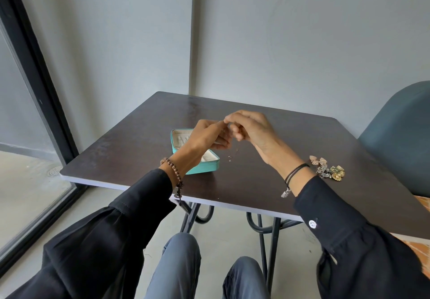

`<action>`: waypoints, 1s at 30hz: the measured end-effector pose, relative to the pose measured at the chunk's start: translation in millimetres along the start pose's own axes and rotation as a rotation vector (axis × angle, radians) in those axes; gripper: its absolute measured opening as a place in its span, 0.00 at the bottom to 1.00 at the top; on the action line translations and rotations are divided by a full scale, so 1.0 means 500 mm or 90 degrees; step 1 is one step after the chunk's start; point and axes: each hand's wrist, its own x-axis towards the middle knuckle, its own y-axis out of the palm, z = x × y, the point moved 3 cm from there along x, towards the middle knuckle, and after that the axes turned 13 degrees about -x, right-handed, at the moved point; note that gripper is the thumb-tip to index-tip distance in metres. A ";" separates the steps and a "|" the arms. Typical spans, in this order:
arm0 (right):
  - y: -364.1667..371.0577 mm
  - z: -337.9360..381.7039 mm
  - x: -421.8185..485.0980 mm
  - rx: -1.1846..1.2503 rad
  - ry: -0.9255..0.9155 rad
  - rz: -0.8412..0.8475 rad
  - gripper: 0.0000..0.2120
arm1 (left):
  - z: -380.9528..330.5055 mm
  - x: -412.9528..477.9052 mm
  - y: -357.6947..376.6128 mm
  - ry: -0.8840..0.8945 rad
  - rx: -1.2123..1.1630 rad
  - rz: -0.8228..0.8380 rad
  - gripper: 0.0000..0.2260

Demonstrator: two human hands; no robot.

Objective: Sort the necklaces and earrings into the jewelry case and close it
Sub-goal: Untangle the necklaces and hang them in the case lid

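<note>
A dark brown square desk carries an open teal jewelry case with a pale lining. Just above the case and slightly to its right, the left hand and right hand meet fingertip to fingertip, each grip narrowed to a pinch. A heap of gold and silver filigree earrings lies well right of the case, and the thin silver chain necklace they pinch dangles just beside the case's right wall.

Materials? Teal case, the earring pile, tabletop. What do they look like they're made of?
Jewelry case: smooth teal shell, probably faux leather, matte; pale fabric-like lining. Earrings: metal by the look, dull silver and gold tones, pierced filigree shapes. Table: dark brown laminate or veneer, slight sheen, pale edge band.
</note>
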 end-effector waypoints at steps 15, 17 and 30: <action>0.088 0.013 0.117 0.017 0.008 0.000 0.06 | 0.040 0.022 -0.209 0.020 0.221 -0.287 0.06; 0.091 0.010 0.128 0.014 0.009 -0.004 0.07 | 0.055 0.021 -0.217 0.006 0.249 -0.290 0.07; 0.099 -0.034 0.152 -0.008 0.038 0.001 0.10 | 0.106 0.053 -0.227 -0.096 0.355 -0.334 0.17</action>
